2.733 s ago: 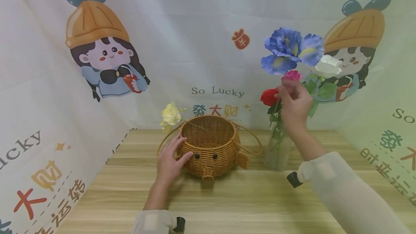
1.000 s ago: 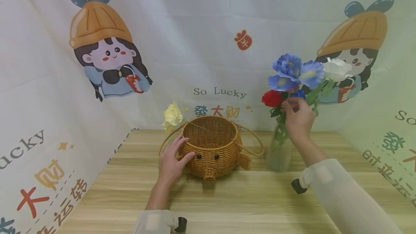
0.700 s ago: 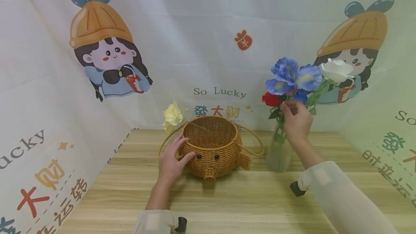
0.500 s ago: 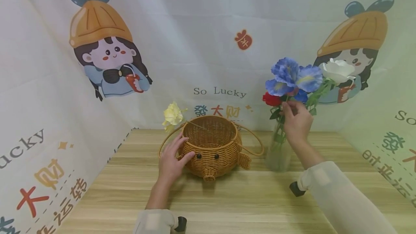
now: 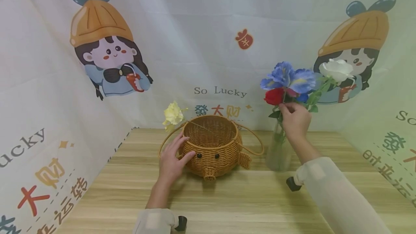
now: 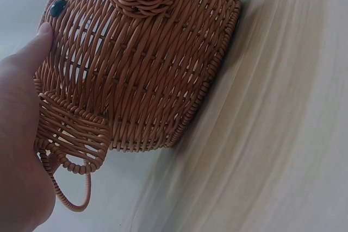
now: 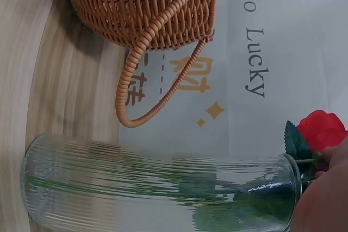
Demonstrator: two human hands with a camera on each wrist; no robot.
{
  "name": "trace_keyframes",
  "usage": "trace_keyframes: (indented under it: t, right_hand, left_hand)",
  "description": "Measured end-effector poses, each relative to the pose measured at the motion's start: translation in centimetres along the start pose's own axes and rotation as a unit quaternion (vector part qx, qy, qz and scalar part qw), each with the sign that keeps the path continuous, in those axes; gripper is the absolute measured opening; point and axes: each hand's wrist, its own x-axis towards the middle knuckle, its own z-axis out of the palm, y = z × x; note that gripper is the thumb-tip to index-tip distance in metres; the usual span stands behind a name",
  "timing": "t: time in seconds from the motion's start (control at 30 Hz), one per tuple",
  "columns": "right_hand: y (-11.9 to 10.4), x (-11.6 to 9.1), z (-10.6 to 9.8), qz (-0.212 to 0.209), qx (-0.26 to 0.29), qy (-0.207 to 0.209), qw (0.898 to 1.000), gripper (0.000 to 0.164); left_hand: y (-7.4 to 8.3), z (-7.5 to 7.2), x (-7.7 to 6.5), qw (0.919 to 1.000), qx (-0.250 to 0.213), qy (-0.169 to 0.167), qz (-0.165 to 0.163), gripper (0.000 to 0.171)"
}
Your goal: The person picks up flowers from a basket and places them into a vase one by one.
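Observation:
My left hand [image 5: 170,160] holds the side of a brown wicker basket [image 5: 211,161] with a pig face. The thumb lies on its front near a black eye [image 6: 57,7], and the fingers reach the rim beside the ear [image 6: 76,131]. A yellow flower [image 5: 173,114] leans out over the basket's left rim, its stem inside. My right hand [image 5: 296,120] pinches the stem of a blue iris [image 5: 287,77] just above the mouth of a ribbed clear glass vase [image 7: 163,180]. A red rose [image 5: 274,96] stands against the fingertips. Behind are a white rose [image 5: 336,69] and a partly hidden pink flower [image 5: 292,92].
The basket's loop handle [image 5: 255,140] hangs out to the right, close to the vase. A pale wood table [image 5: 227,205] carries everything. Printed white cloth [image 5: 201,46] closes off the back and both sides.
My right hand has come down toward the vase with the blue iris, whose bloom now sits lower and leans left, over the red rose. My left hand stays on the basket.

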Motion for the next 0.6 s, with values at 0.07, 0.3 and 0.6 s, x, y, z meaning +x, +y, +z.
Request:
trace_keyframes:
  t: [0.07,0.3,0.6]
  right_hand:
    - [-0.03,0.04,0.02,-0.002,-0.015,-0.005,1.000,0.024]
    - [-0.14,-0.27,0.04,0.001,-0.086,-0.024,0.996,0.025]
    - [-0.20,-0.25,0.43,0.017,-0.095,-0.026,0.995,0.018]
  left_hand:
    - [-0.04,0.02,0.02,1.0000,0.001,0.003,0.004,0.050]
    - [-0.07,-0.02,0.08,1.0000,0.003,-0.006,-0.003,0.050]
    - [-0.14,-0.14,-0.05,0.9999,0.004,-0.011,-0.010,0.050]
